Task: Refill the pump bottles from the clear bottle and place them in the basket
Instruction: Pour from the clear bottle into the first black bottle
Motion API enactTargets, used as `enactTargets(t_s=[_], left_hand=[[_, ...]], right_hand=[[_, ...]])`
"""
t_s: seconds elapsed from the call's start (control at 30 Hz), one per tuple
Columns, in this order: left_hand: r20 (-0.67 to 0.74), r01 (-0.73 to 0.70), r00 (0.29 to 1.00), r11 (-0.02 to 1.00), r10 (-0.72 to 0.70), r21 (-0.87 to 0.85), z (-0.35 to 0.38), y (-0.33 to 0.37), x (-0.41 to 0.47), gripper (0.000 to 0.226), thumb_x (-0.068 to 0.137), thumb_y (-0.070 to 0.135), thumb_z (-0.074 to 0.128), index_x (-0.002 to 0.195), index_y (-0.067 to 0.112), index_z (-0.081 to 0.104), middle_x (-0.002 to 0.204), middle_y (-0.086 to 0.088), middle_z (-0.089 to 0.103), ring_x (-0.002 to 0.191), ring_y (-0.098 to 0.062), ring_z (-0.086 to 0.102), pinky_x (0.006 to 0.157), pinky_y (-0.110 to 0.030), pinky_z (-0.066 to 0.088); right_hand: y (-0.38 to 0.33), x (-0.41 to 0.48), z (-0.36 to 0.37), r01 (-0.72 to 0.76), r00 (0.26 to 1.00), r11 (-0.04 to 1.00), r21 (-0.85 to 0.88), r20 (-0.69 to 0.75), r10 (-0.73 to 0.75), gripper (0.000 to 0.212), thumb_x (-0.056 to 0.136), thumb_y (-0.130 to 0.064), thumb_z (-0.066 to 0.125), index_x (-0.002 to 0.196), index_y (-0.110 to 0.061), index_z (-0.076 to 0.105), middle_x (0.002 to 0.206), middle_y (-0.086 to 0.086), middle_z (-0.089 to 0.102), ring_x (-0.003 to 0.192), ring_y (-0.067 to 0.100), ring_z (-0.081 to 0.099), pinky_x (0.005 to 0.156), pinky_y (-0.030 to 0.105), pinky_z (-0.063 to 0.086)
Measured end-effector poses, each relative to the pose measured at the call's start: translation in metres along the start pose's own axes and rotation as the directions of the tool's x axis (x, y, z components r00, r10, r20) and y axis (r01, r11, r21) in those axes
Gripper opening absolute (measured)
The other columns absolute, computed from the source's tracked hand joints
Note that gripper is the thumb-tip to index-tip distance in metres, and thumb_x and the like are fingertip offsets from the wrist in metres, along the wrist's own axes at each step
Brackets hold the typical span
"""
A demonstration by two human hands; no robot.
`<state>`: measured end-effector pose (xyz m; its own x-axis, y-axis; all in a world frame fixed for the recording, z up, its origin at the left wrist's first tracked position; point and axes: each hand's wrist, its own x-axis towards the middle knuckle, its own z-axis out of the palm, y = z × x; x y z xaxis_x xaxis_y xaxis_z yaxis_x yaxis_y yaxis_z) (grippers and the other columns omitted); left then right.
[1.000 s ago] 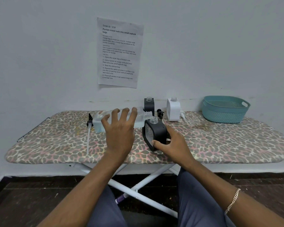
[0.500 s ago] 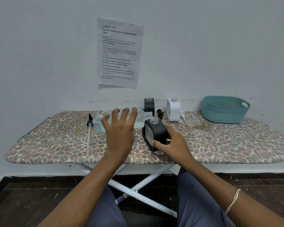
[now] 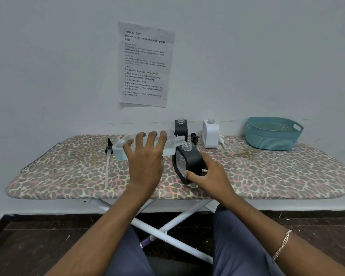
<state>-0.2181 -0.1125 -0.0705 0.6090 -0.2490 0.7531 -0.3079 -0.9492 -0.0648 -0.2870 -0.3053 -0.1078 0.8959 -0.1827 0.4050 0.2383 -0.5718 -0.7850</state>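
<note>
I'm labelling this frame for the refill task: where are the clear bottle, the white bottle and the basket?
clear bottle (image 3: 120, 150): head view, its visible base end.
white bottle (image 3: 210, 135): head view, middle of its front face.
basket (image 3: 271, 142): head view, its front wall.

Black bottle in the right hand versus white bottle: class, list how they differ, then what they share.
The black bottle is dark with a pale front panel; the white bottle is all white. The black bottle tilts; the white bottle stands upright. The right hand grips the black bottle; no hand touches the white bottle. Both have bare clear necks, pumps off.
</note>
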Motion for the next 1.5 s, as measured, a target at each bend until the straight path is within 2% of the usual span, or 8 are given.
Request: enactTargets(t_s=[0.17,0.33,0.47,0.87,1.13,1.23,1.37,1.5], left_hand=[[0.002,0.002,1.000,1.000,-0.002,-0.004,-0.0002,0.0000,0.0001,0.075,0.076,0.002,0.079,0.144,0.025,0.055,0.135,-0.002,0.065,0.128,-0.035,0.054,0.099,-0.056,0.038],[-0.009,-0.002,1.000,1.000,0.002,-0.001,-0.0005,0.0004,0.0001,0.077,0.073,0.002,0.080,0.143,0.025,0.056,0.134,-0.001,0.065,0.127,-0.034,0.053,0.098,-0.055,0.036],[-0.010,-0.003,1.000,1.000,0.003,0.001,0.0000,0.0006,0.0002,0.076,0.074,0.002,0.080,0.143,0.025,0.056,0.134,-0.001,0.065,0.126,-0.034,0.054,0.098,-0.055,0.036],[-0.016,-0.003,1.000,1.000,0.003,0.001,-0.0002,0.0008,0.0000,0.076,0.073,0.001,0.079,0.143,0.024,0.057,0.134,-0.002,0.065,0.127,-0.034,0.053,0.098,-0.055,0.036],[-0.004,0.001,1.000,1.000,-0.001,-0.010,0.0006,0.0007,0.0001,0.075,0.075,0.003,0.079,0.143,0.025,0.056,0.135,-0.002,0.065,0.128,-0.034,0.053,0.099,-0.056,0.038],[-0.010,0.003,1.000,1.000,-0.003,-0.017,0.0005,0.0009,-0.0003,0.076,0.074,0.002,0.079,0.143,0.024,0.057,0.134,-0.002,0.065,0.127,-0.034,0.053,0.098,-0.055,0.038],[-0.007,0.001,1.000,1.000,-0.001,-0.015,0.0010,0.0009,-0.0004,0.076,0.074,0.002,0.079,0.143,0.024,0.056,0.134,-0.002,0.065,0.127,-0.035,0.054,0.097,-0.056,0.038],[-0.008,0.001,1.000,1.000,-0.001,-0.015,0.0011,0.0009,-0.0001,0.076,0.074,0.002,0.079,0.143,0.024,0.056,0.134,-0.002,0.065,0.127,-0.035,0.054,0.098,-0.057,0.039]], right_hand=[[-0.0016,-0.0002,-0.0003,0.001,1.000,1.000,0.001,0.002,-0.001,0.044,0.082,-0.033,0.082,0.118,-0.041,0.058,0.102,-0.019,0.072,0.096,-0.004,0.065,0.083,0.018,0.054],[-0.0036,-0.0014,-0.0008,-0.010,1.000,1.000,-0.007,-0.003,0.010,0.042,0.082,-0.031,0.083,0.115,-0.040,0.058,0.099,-0.019,0.071,0.093,-0.007,0.063,0.075,0.007,0.048],[-0.0043,-0.0015,-0.0015,-0.015,1.000,1.000,-0.008,-0.001,0.015,0.043,0.082,-0.031,0.083,0.116,-0.040,0.057,0.098,-0.021,0.070,0.093,-0.011,0.062,0.074,0.004,0.046],[-0.0035,-0.0011,-0.0011,-0.014,1.000,1.000,-0.001,0.001,0.014,0.046,0.083,-0.030,0.082,0.118,-0.043,0.056,0.098,-0.024,0.069,0.095,-0.012,0.062,0.077,0.005,0.048],[-0.0028,-0.0001,-0.0007,-0.013,1.000,1.000,-0.011,-0.004,0.012,0.045,0.082,-0.032,0.082,0.118,-0.041,0.056,0.100,-0.021,0.070,0.096,-0.008,0.063,0.080,0.013,0.051],[-0.0032,-0.0005,-0.0010,-0.009,1.000,1.000,-0.014,-0.007,0.009,0.043,0.082,-0.031,0.082,0.116,-0.039,0.057,0.098,-0.021,0.070,0.093,-0.009,0.063,0.073,0.007,0.047],[-0.0026,-0.0009,-0.0010,-0.006,1.000,1.000,-0.018,-0.004,0.006,0.042,0.082,-0.031,0.082,0.115,-0.039,0.057,0.096,-0.018,0.071,0.093,-0.005,0.064,0.074,0.013,0.051],[-0.0025,-0.0009,-0.0014,-0.008,1.000,1.000,-0.014,-0.005,0.008,0.041,0.083,-0.030,0.082,0.115,-0.039,0.057,0.096,-0.020,0.070,0.092,-0.007,0.064,0.074,0.009,0.050]])
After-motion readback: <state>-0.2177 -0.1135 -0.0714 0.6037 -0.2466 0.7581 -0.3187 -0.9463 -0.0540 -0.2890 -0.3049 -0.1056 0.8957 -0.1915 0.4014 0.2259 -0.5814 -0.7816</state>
